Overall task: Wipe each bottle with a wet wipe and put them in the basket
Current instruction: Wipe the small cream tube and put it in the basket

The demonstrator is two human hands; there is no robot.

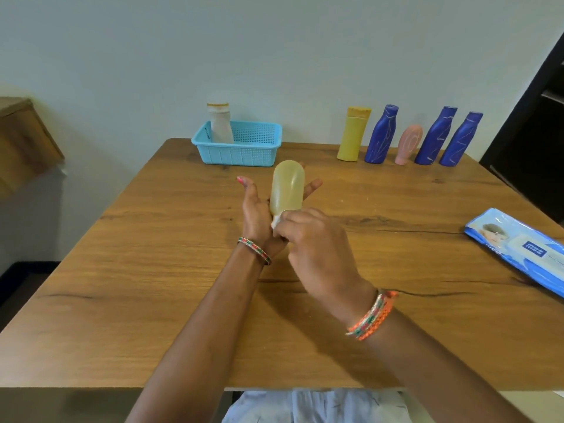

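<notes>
Pale wall and a wood-grain table (152,270) frame the scene, with a dark doorway off to the right. At the far edge of the table sits a light blue perforated plastic basket (244,151), and inside it, at its left end, stands a whitish bottle with a yellow-rimmed top (220,123), which reads as one already done. To the right of the basket, well apart from it, a row waits: a yellow plastic bottle (352,135), three dark blue bottles with pale scribbled lines (381,135) and, between the first and second blue ones, a small pink bottle (407,145). A blue pack of wet wipes (518,248) lies flat near the right edge. Over the middle of the table, the left hand (256,209) cradles a translucent pale yellow rounded bottle (287,187), fingers stretched straight behind it and the thumb raised, so it supports rather than grips. The right hand (317,245) is curled around the near end of that bottle with a scrap of white wet wipe (275,220) peeking out beneath the fingers. By my reading the wiping of the second bottle is in hand. Next, the wipe should travel along the whole body, and then the bottle needs carrying forward and setting into the free part of the basket beside the whitish one.
</notes>
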